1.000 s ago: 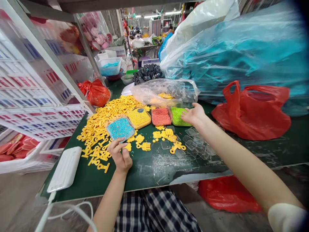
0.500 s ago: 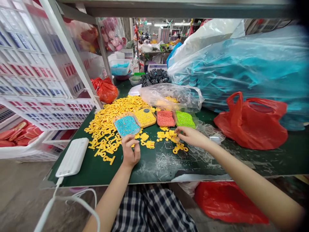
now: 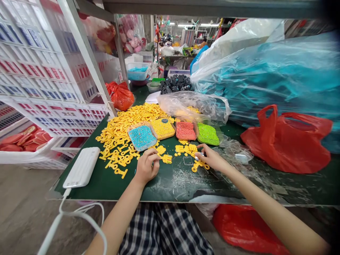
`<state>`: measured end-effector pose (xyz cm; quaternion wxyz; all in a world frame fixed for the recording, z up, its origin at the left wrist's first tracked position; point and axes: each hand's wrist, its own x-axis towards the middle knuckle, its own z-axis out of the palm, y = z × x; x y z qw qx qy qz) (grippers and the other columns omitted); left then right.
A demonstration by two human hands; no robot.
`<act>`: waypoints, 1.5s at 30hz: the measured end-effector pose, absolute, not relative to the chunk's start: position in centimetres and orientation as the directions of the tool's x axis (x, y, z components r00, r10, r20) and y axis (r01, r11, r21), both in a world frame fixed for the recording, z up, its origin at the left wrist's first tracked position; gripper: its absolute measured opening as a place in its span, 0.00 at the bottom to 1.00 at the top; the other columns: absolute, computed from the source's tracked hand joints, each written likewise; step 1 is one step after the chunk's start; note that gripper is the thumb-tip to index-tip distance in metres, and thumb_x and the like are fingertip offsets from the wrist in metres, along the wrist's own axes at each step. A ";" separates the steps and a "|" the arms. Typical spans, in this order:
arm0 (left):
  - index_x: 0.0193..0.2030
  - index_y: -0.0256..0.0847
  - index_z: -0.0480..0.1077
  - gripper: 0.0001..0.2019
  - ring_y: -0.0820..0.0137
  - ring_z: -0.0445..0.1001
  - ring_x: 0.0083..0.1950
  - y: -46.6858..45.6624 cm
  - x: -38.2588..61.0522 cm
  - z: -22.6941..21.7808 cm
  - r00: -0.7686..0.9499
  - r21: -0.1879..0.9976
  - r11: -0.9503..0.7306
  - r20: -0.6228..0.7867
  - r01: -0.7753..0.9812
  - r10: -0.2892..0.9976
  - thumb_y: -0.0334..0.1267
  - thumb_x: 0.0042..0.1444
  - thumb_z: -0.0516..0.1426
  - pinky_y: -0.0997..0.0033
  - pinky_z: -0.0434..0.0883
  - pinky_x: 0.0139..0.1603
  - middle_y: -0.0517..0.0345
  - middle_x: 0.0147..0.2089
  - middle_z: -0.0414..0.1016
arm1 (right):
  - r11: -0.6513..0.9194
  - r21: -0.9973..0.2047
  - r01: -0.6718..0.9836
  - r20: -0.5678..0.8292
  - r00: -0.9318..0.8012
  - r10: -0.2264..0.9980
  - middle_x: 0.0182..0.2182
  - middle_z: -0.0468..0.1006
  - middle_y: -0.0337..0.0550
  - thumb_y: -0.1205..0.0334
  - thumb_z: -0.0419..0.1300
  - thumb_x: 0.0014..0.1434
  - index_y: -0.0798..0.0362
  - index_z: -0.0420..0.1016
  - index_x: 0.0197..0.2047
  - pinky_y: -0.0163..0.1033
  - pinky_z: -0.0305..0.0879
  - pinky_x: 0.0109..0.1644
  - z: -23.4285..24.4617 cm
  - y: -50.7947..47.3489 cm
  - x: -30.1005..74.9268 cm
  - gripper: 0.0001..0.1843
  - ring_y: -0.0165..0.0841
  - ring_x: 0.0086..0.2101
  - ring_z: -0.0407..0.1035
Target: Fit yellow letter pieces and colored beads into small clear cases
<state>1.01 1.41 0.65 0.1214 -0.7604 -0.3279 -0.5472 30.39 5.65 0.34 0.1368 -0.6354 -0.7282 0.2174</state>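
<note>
Right hand (image 3: 211,158) | fingertips pinch small pale piece (image 3: 199,154) | left hand (image 3: 145,167) | curled, beside yellow pieces (image 3: 160,150)

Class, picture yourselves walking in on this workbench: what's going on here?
A person is working with both bare hands at a green mat. The left hand curls over the mat beside a heap of yellow plastic pieces, just below a tray of blue beads. The right hand pinches something small and pale, too small to identify, above a yellow cut-out piece. Clear plastic pieces lie to its right. Trays of yellow beads, coral beads and green beads sit in a row farther along the mat.
</note>
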 end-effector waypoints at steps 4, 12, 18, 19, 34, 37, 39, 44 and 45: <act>0.40 0.42 0.62 0.06 0.73 0.71 0.34 1.6 1.3 0.4 0.163 0.260 -0.761 0.888 0.594 0.431 0.28 0.61 0.48 0.74 0.69 0.32 0.56 0.38 0.69 | 0.203 -0.715 0.670 0.079 -0.211 0.974 0.28 0.72 0.40 0.52 0.50 0.60 0.52 0.68 0.38 0.37 0.61 0.33 0.5 5.7 29.1 0.13 0.33 0.29 0.66; 0.57 0.43 0.64 0.24 0.61 0.72 0.51 2.2 1.3 0.8 0.436 0.381 -0.704 0.582 0.599 0.686 0.47 0.56 0.61 0.58 0.69 0.52 0.50 0.48 0.75 | 0.301 -0.925 0.232 0.169 -0.458 0.873 0.28 0.69 0.36 0.51 0.49 0.64 0.50 0.65 0.45 0.36 0.61 0.34 2.0 4.5 21.2 0.14 0.31 0.29 0.65; 0.51 0.42 0.69 0.19 0.62 0.72 0.49 2.2 1.1 1.2 0.491 0.364 -0.714 0.538 0.598 0.685 0.48 0.56 0.61 0.60 0.69 0.50 0.51 0.46 0.76 | 0.341 -0.923 0.180 0.220 -0.482 0.848 0.28 0.68 0.35 0.54 0.46 0.67 0.49 0.59 0.51 0.39 0.62 0.42 1.6 3.9 20.1 0.13 0.32 0.33 0.66; 0.50 0.42 0.69 0.18 0.63 0.72 0.48 2.2 1.1 1.3 0.496 0.377 -0.708 0.520 0.597 0.695 0.48 0.56 0.61 0.60 0.69 0.50 0.51 0.46 0.76 | 0.327 -0.929 0.173 0.207 -0.489 0.847 0.28 0.67 0.35 0.54 0.46 0.67 0.49 0.58 0.52 0.40 0.62 0.42 1.6 3.8 20.2 0.13 0.32 0.32 0.66; 0.50 0.43 0.71 0.16 0.64 0.71 0.47 2.3 1.1 5.1 0.497 0.258 -0.696 0.541 0.670 0.679 0.45 0.57 0.60 0.61 0.69 0.49 0.52 0.44 0.77 | -0.273 -0.923 -0.271 -0.095 -0.529 0.844 0.26 0.74 0.32 0.51 0.69 0.47 0.50 0.63 0.49 0.35 0.60 0.34 1.9 3.7 21.2 0.29 0.27 0.27 0.67; 0.50 0.44 0.72 0.17 0.62 0.70 0.48 3.0 1.2 6.3 0.538 0.276 -0.705 0.487 0.653 0.688 0.46 0.56 0.61 0.60 0.70 0.49 0.53 0.44 0.78 | -0.366 -0.864 -0.346 -0.143 -0.528 0.837 0.21 0.68 0.27 0.54 0.73 0.42 0.52 0.66 0.49 0.32 0.52 0.26 1.9 4.0 21.3 0.33 0.22 0.20 0.57; 0.49 0.44 0.73 0.16 0.63 0.70 0.48 3.4 1.3 6.6 0.543 0.306 -0.711 0.479 0.633 0.689 0.46 0.55 0.62 0.61 0.70 0.49 0.53 0.44 0.78 | -0.383 -0.836 -0.393 -0.143 -0.519 0.843 0.19 0.64 0.25 0.56 0.74 0.39 0.52 0.67 0.49 0.31 0.51 0.24 2.0 4.2 21.4 0.34 0.22 0.20 0.55; 0.48 0.43 0.73 0.17 0.63 0.72 0.46 4.0 1.5 5.5 0.501 0.384 -0.715 0.522 0.585 0.690 0.48 0.55 0.61 0.61 0.71 0.47 0.52 0.42 0.78 | -0.398 -0.826 -0.399 -0.136 -0.544 0.828 0.26 0.69 0.33 0.49 0.72 0.43 0.52 0.72 0.46 0.32 0.56 0.26 2.4 4.2 21.6 0.29 0.23 0.22 0.58; 0.48 0.43 0.73 0.17 0.63 0.72 0.45 4.0 1.5 5.2 0.490 0.393 -0.711 0.528 0.584 0.694 0.48 0.55 0.61 0.61 0.71 0.47 0.52 0.42 0.78 | -0.390 -0.839 -0.379 -0.136 -0.548 0.825 0.29 0.71 0.36 0.47 0.71 0.43 0.52 0.73 0.44 0.32 0.56 0.26 2.4 4.1 21.6 0.28 0.23 0.23 0.59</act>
